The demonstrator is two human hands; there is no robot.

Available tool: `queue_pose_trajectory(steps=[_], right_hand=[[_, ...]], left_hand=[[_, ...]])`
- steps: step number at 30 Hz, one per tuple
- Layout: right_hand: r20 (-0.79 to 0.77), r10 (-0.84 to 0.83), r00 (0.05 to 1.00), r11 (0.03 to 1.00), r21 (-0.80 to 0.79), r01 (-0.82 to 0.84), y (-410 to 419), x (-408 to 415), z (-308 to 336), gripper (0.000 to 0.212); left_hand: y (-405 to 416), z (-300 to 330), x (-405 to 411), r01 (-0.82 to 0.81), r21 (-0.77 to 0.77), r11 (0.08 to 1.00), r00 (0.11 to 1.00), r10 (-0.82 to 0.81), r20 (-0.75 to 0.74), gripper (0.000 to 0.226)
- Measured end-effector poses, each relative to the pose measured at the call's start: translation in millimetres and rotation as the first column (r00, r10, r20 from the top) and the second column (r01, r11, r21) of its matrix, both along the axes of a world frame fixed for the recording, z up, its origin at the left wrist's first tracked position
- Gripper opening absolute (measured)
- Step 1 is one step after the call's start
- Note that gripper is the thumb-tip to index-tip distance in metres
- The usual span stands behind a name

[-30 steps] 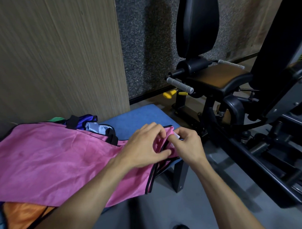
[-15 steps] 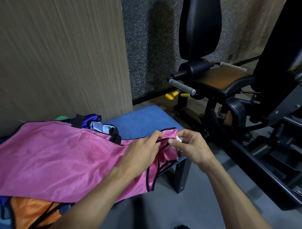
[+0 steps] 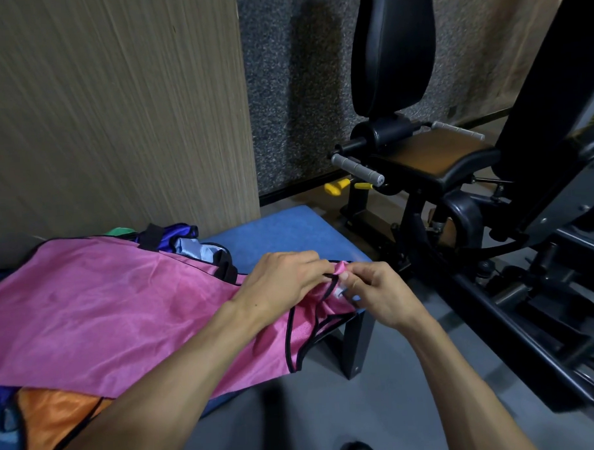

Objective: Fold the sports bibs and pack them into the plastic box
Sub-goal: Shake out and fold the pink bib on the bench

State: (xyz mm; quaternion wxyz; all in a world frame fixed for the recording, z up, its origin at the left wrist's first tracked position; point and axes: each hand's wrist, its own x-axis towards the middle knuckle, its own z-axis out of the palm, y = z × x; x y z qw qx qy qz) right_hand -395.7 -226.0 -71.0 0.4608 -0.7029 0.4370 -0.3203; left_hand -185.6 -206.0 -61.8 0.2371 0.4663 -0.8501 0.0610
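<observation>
Here both hands meet at one shoulder end of the pink bib (image 3: pixel 116 305). The left hand (image 3: pixel 284 282) has its fingers curled over the gathered fabric and black trim, and the right hand (image 3: pixel 379 296) pinches the same bunched end between thumb and fingertips, so each grip is closed on the bib. A small white tag seems to sit just under the right thumb, though it is too small to be sure.

From there the bib runs leftward, spread mostly flat over the blue desk (image 3: pixel 289 232), with its strap end hanging off the near edge. It lies on top of a pile of other bibs: an orange bib (image 3: pixel 56 421) shows beneath its near edge, and blue and purple ones (image 3: pixel 185 242) peek out behind it by the wood panel (image 3: pixel 116 113). A gym machine (image 3: pixel 431 159) stands to the right. No plastic box is in view.

The cloth looks thin, light and slippery, with no stiffness of its own; it will probably sag and slide unless kept taut. The bound black edges at the shoulders and hem seem the firmest places to hold, so pinching two corners along the trim and laying one half over the other on the desk should give a cleaner fold than grabbing mid-panel.
</observation>
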Motion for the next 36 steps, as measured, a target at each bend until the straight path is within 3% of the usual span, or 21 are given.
queue_pose_trajectory(steps=[6,10,11,13,14,16,19,22,26,31,36], right_hand=[[-0.049,-0.126,0.991,0.992,0.009,0.126,-7.0,-4.7,-9.7,0.037],[-0.104,-0.184,0.977,0.981,0.042,0.189,-7.7,-8.2,-12.7,0.068],[-0.096,-0.197,0.976,0.979,0.035,0.201,-5.7,-9.9,-9.2,0.062],[-0.087,-0.208,0.974,0.978,-0.019,0.207,-3.6,-13.8,-5.4,0.031],[-0.136,-0.193,0.972,0.981,-0.059,0.187,-3.3,-14.5,-5.1,0.027],[-0.292,-0.206,0.934,0.975,-0.142,0.171,1.0,-9.9,-6.6,0.041],[-0.467,-0.381,0.798,0.917,-0.304,0.260,11.4,11.4,-4.3,0.031],[-0.541,-0.459,0.705,0.873,-0.424,0.243,15.8,23.1,0.3,0.023],[-0.584,-0.483,0.653,0.871,-0.398,0.289,12.3,17.2,3.2,0.023],[-0.598,-0.455,0.660,0.890,-0.324,0.320,13.9,7.0,1.1,0.025],[-0.397,-0.417,0.818,0.907,-0.118,0.405,7.2,-10.4,-6.8,0.009]], left_hand=[[-6.1,7.0,-12.7,-0.078,0.217,0.973,0.996,0.085,-0.024,0.029],[-9.2,-0.9,-21.6,-0.119,0.239,0.964,0.992,0.126,-0.017,0.033],[-9.7,-3.3,-23.0,-0.128,0.244,0.961,0.989,0.141,-0.035,0.033],[-11.3,-7.1,-25.4,-0.148,0.241,0.959,0.982,0.171,-0.076,0.032],[-11.6,-8.2,-26.2,-0.151,0.238,0.960,0.980,0.177,-0.091,0.032],[-11.5,-8.8,-27.9,-0.142,0.237,0.961,0.980,0.169,-0.100,0.033],[-8.6,-9.4,-29.9,-0.127,0.214,0.969,0.988,0.142,-0.057,0.033],[-7.3,-10.1,-28.5,-0.115,0.202,0.973,0.990,0.128,-0.054,0.032],[-8.2,-8.2,-30.3,-0.101,0.214,0.972,0.991,0.117,-0.062,0.033],[-12.2,-8.0,-34.1,-0.086,0.233,0.969,0.994,0.100,-0.052,0.033],[-18.2,-14.7,-34.5,-0.053,0.328,0.943,0.995,0.076,-0.059,0.041]])
